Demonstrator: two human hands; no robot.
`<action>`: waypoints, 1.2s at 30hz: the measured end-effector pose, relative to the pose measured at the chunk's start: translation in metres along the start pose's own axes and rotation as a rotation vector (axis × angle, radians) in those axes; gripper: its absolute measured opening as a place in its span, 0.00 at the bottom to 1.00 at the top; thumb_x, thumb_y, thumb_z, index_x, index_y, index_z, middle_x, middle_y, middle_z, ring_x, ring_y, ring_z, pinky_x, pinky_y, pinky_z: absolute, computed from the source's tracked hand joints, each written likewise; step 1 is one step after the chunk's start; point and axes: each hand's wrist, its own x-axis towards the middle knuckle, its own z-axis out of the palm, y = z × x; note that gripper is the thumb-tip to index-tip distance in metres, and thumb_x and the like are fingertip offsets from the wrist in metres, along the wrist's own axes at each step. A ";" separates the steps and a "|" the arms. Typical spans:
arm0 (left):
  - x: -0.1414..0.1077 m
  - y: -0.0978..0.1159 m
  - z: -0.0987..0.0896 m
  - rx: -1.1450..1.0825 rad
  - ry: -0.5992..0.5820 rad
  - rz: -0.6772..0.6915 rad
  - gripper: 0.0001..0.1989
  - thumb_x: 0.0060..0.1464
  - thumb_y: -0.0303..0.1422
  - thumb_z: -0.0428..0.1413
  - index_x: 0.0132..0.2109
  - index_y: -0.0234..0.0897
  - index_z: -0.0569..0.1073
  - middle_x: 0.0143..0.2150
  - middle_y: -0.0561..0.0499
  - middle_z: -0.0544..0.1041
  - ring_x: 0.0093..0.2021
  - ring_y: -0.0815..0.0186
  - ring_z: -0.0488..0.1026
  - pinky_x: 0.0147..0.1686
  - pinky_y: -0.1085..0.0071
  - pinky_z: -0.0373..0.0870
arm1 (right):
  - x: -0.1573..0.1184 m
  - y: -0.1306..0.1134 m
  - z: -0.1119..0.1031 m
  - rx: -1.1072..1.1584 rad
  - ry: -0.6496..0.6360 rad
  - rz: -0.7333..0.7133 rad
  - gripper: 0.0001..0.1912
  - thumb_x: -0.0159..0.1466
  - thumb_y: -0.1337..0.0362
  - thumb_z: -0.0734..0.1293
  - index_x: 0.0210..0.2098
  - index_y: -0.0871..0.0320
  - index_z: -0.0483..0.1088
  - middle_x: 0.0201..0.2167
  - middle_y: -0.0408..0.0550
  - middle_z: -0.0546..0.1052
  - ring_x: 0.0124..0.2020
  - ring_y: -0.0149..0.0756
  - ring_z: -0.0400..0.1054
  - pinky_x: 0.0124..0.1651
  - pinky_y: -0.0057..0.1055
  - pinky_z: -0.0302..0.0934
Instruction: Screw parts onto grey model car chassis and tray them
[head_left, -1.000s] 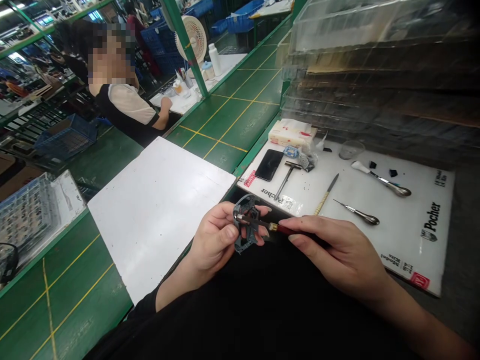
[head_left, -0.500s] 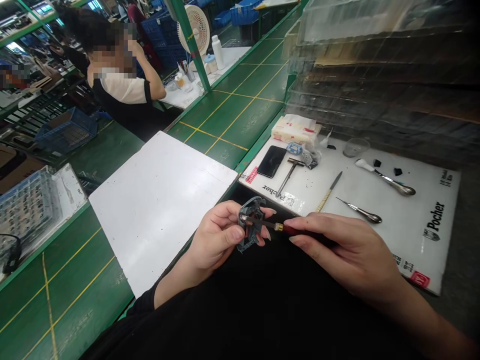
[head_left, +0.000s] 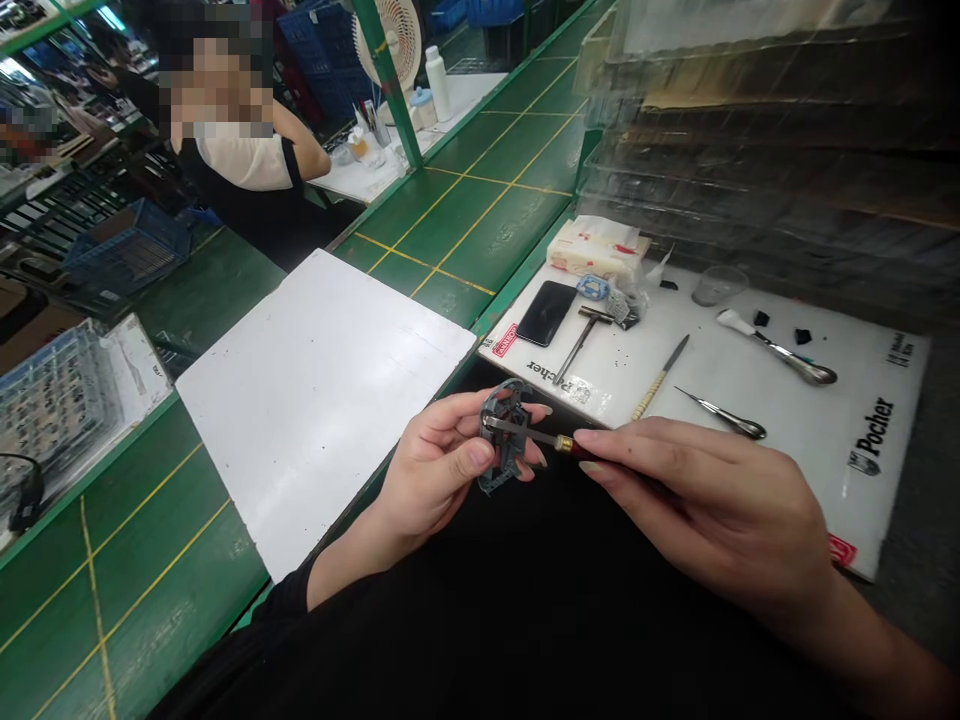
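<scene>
My left hand (head_left: 439, 460) is closed around a small dark grey plastic part (head_left: 504, 462) with a curved rim and an openwork inside. My right hand (head_left: 712, 500) grips the dark red handle of a thin metal-bladed tool (head_left: 525, 432) with a brass collar. The blade reaches into the part, its tip near the rim by my left thumb; what exactly the tip touches is too small to tell. Both hands are held above my dark-clothed lap, in front of the table edge. Beyond my right hand lies a file with a yellowish wrapped handle (head_left: 660, 378).
On the white board (head_left: 810, 440) at right lie a phone (head_left: 547, 312), a T-shaped metal tool (head_left: 581, 345), a pointed metal tool (head_left: 721, 412), a spatula-like tool (head_left: 780, 350) and a tissue pack (head_left: 596, 246). Clear trays (head_left: 750, 150) are stacked behind. A person (head_left: 240, 160) sits across the green bench (head_left: 480, 215).
The tool blade has shifted within the part and more of its length shows. The part has turned slightly in my left hand. The person opposite has turned their head and lowered their arm.
</scene>
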 end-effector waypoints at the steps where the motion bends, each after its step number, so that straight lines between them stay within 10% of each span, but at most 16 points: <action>1: 0.000 0.001 0.000 0.001 -0.002 -0.003 0.18 0.75 0.39 0.78 0.67 0.46 0.91 0.67 0.38 0.95 0.51 0.53 0.96 0.53 0.58 0.94 | -0.001 0.001 0.000 -0.005 -0.014 0.005 0.22 0.83 0.74 0.77 0.69 0.44 0.86 0.47 0.44 0.94 0.41 0.40 0.92 0.45 0.34 0.87; 36: -0.015 -0.012 0.004 0.243 0.139 0.155 0.16 0.78 0.42 0.75 0.66 0.43 0.96 0.71 0.37 0.93 0.49 0.55 0.96 0.53 0.59 0.95 | -0.004 -0.005 0.021 -0.145 0.053 -0.059 0.18 0.84 0.74 0.77 0.67 0.50 0.87 0.47 0.48 0.95 0.40 0.45 0.92 0.44 0.38 0.90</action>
